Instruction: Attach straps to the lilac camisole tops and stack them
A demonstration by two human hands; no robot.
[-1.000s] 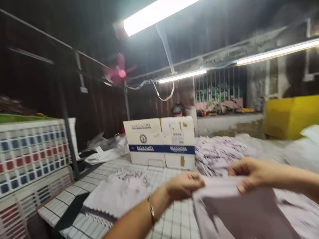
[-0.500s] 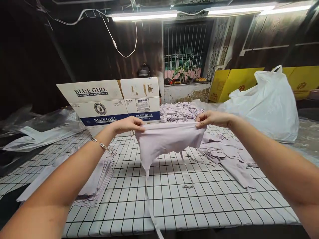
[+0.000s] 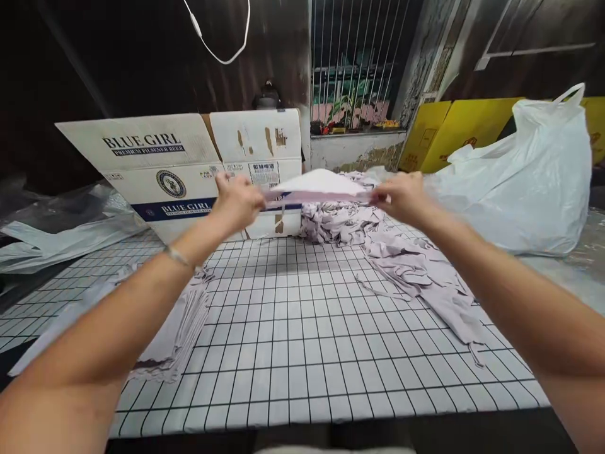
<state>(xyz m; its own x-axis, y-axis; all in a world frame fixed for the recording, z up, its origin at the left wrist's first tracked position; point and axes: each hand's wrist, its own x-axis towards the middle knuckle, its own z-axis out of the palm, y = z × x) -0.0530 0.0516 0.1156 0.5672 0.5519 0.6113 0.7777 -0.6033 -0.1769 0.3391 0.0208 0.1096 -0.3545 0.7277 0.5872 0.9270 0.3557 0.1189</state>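
My left hand (image 3: 237,200) and my right hand (image 3: 399,197) each pinch one end of a pale lilac cloth piece (image 3: 317,185). The piece is stretched nearly flat and edge-on between them, lifted above the white gridded table (image 3: 302,340). It is blurred by motion. Behind and under it lies a loose heap of lilac cloth pieces (image 3: 401,265) with trailing strings. A neat stack of the same pieces (image 3: 179,328) lies under my left forearm, which wears a thin bracelet (image 3: 177,256).
A white "Blue Girl" cardboard box (image 3: 189,170) stands at the back of the table. A full white plastic bag (image 3: 524,176) sits at the right, with yellow boards (image 3: 449,132) behind it. Clear plastic sheets (image 3: 61,221) lie at the left. A barred window (image 3: 354,69) is behind.
The view swung from the left side to the table. The cloth, hanging down between my hands half a second ago, is now flicked up level and held farther out.
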